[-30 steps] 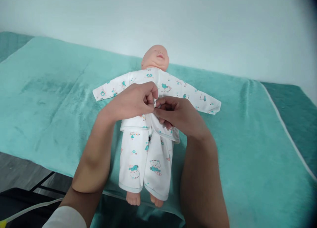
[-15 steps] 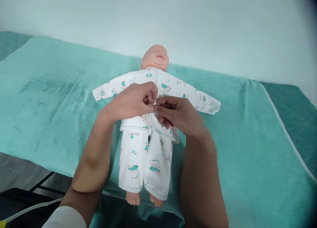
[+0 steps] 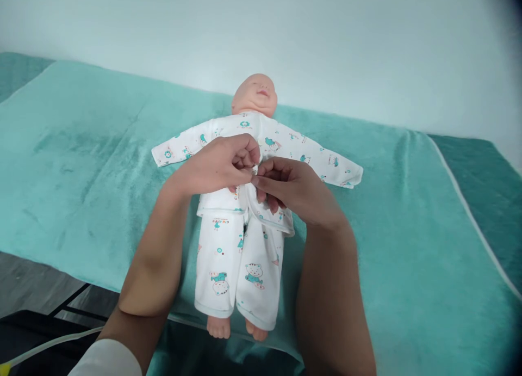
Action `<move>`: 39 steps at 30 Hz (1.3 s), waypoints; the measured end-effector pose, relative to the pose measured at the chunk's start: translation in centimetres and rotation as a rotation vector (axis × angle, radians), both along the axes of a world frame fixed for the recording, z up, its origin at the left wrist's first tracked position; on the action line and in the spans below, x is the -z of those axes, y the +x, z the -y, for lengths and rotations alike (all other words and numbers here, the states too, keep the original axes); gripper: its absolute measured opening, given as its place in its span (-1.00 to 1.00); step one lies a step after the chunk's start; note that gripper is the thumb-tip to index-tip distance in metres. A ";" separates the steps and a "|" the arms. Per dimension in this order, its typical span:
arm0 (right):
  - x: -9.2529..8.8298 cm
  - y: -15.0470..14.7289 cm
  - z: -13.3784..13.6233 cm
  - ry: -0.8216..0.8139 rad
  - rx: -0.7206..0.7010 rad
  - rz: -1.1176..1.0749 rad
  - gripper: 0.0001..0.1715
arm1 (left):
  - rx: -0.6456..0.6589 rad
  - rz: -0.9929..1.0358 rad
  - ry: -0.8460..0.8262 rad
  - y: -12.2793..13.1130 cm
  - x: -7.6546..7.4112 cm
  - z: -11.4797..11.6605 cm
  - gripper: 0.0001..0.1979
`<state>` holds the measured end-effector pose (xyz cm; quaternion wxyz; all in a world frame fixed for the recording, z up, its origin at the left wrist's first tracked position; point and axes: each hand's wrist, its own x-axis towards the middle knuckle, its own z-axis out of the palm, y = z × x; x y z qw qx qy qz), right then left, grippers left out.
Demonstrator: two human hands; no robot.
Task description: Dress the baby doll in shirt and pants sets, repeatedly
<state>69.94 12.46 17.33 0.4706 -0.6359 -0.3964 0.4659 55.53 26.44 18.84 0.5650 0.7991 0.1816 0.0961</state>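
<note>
A baby doll (image 3: 256, 93) lies on its back, dressed in a white printed jacket (image 3: 222, 204) and matching trousers (image 3: 218, 262). Both sleeves stretch out to the sides, and bare feet show below the trouser cuffs. Over the middle of the chest, my left hand (image 3: 222, 164) pinches the jacket's front edge between thumb and fingers. Just to the right, my right hand (image 3: 296, 188) is closed in a pinch on the jacket front too. The fingertips of both hands almost touch. Whatever fastener lies between them is too small and covered to make out.
A turquoise blanket (image 3: 408, 245) covers the table under the doll, with a pale wall (image 3: 285, 33) behind. At the lower left are a dark object (image 3: 28, 332), a pale cable (image 3: 61, 340) and grey floor (image 3: 28, 278).
My fingers have shifted very slightly at the jacket front, the right fingertips pressing a little closer to the left thumb. The doll has stayed in place.
</note>
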 end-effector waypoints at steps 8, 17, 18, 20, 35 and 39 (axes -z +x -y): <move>-0.1 -0.1 -0.1 0.012 0.023 -0.023 -0.65 | 0.000 0.060 -0.080 0.2 0.5 -0.3 -0.77; 0.3 0.3 0.1 0.039 -0.005 -0.042 -0.74 | 0.026 0.055 -0.117 0.1 0.5 -0.5 -0.78; 0.3 0.3 0.1 0.043 -0.008 -0.042 -0.73 | 0.031 0.057 -0.124 0.1 0.4 -0.6 -0.79; 0.3 0.3 0.1 0.048 -0.012 -0.038 -0.70 | 0.044 0.055 -0.137 -0.1 0.3 -0.6 -0.80; 1.8 -0.1 -0.9 0.420 0.567 0.002 -0.72 | -0.081 0.198 -0.055 -1.1 0.2 -1.3 -0.92; 3.0 -0.2 -1.8 0.564 0.654 0.084 -0.80 | -0.242 0.404 0.078 -0.2 1.1 -1.3 -0.85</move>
